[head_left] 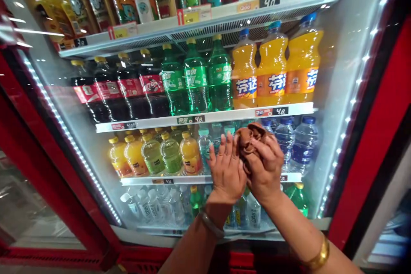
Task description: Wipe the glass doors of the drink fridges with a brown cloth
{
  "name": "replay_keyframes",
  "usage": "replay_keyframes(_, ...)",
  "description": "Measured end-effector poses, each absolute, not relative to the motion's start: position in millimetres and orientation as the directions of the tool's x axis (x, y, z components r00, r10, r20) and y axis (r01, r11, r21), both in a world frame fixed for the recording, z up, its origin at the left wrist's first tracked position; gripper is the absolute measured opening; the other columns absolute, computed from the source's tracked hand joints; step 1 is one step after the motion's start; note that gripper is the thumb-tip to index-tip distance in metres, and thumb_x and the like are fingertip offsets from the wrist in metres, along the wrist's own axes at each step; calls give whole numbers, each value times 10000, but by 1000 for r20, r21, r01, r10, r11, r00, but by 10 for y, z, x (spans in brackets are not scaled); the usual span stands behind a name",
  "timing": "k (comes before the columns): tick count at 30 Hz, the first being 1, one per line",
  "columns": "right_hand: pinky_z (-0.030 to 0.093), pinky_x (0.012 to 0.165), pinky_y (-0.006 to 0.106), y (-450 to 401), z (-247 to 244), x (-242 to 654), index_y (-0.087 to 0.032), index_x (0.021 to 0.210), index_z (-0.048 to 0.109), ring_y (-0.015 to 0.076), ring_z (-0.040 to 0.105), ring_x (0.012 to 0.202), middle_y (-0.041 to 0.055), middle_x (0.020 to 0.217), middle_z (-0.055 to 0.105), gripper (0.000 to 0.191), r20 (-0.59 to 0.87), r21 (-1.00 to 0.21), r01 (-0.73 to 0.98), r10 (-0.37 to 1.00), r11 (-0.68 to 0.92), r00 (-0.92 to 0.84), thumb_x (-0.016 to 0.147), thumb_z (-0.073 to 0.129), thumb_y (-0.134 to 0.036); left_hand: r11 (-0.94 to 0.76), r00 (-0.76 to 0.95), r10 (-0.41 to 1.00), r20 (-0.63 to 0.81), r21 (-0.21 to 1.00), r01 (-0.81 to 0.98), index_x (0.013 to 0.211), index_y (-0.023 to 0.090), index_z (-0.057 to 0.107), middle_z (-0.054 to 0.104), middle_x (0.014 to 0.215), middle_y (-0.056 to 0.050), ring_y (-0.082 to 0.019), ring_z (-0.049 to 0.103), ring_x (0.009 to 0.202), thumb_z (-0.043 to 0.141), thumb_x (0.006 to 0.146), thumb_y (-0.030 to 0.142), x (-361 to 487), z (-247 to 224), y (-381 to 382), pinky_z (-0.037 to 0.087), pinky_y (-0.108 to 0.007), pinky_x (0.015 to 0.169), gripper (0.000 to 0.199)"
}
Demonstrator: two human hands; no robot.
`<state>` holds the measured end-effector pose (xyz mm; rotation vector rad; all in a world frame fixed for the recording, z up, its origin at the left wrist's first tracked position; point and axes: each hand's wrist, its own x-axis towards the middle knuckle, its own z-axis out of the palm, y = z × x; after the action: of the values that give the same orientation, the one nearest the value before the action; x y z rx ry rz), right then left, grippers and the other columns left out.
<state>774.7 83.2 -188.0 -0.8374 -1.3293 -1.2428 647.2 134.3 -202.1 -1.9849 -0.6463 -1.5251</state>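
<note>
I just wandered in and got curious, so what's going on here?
A person is at a lit drinks fridge with both hands raised in front of its shelves. The right hand grips a crumpled brown cloth, and the left hand is spread open beside it. Behind the hands are rows of bottles; the picture doesn't settle how firmly the cloth presses on anything.

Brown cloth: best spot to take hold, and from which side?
I'd pinch the brown cloth by its bunched folds, coming from the near right, as the right hand does: its crumpled bulk offers purchase, and the left hand crowds its left side.
</note>
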Motion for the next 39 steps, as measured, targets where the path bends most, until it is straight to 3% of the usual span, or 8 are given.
replay_keyframes(4,457,1195,592,731,-1754,8073,-256,1183,623,279,496,1368,56,1273,630,396,960,272,938,-129,213,-249,830,751,-130,-702,229,59,972,-123,702,1661,187,125,305,1681,-71,-194,100,1624,370,995,201,6616,-2046,1314,-7,-479,1347,709)
replay_keyframes(13,445,1173,653,532,-2044,8273,-238,1202,658,341,497,1352,89,1200,666,384,980,196,952,-72,235,-184,820,698,-224,-719,254,177,951,-51,693,1667,214,86,209,1715,-62,-225,28,1628,315,1007,193,6867,-2074,1108,-130,-563,1306,699)
replay_keyframes(16,387,1222,636,514,-2021,8369,-260,1147,658,306,514,1374,57,1259,676,302,968,250,948,-63,198,-242,850,700,-230,-733,227,192,955,-14,680,1667,198,90,192,1719,-72,-228,40,1630,315,1009,210,6983,-2111,1050,-115,-555,1312,695)
replay_keyframes(20,383,1227,609,457,-1967,8807,-283,1218,642,323,499,1407,75,1368,635,416,972,207,976,-127,64,-198,820,733,-201,-703,222,208,953,-12,711,1658,253,179,146,1728,-59,-257,33,1630,404,995,259,7036,-2122,1065,-101,-588,1303,700)
replay_keyframes(25,421,1204,608,458,-2212,8739,-224,1206,666,367,456,1425,119,1287,651,431,969,231,968,-110,93,-221,785,756,-238,-723,235,163,958,-46,689,1656,264,190,93,1736,-51,-258,17,1631,399,996,281,7006,-2137,1115,-89,-590,1304,693)
replay_keyframes(29,366,1226,653,532,-2261,8308,-260,1199,650,317,432,1461,71,1285,681,322,975,220,961,-27,167,-219,879,684,-274,-772,195,185,963,20,635,1664,244,165,219,1723,-45,-219,82,1631,277,1017,242,6992,-2126,1093,-102,-539,1316,656)
replay_keyframes(32,325,1260,628,573,-2066,8233,-289,1162,650,286,438,1466,28,1328,681,280,980,196,969,-67,152,-188,887,690,-257,-779,168,222,961,71,623,1668,226,138,269,1712,-51,-206,93,1630,232,1022,225,7003,-2108,1053,-113,-525,1317,652)
replay_keyframes(39,490,1126,579,463,-1799,8693,-323,1199,693,285,576,1252,19,1170,717,416,955,217,976,-204,-7,-214,852,665,-95,-764,220,189,957,3,645,1664,280,117,108,1743,-18,-248,21,1632,327,1017,273,7014,-2133,1060,-113,-585,1303,680)
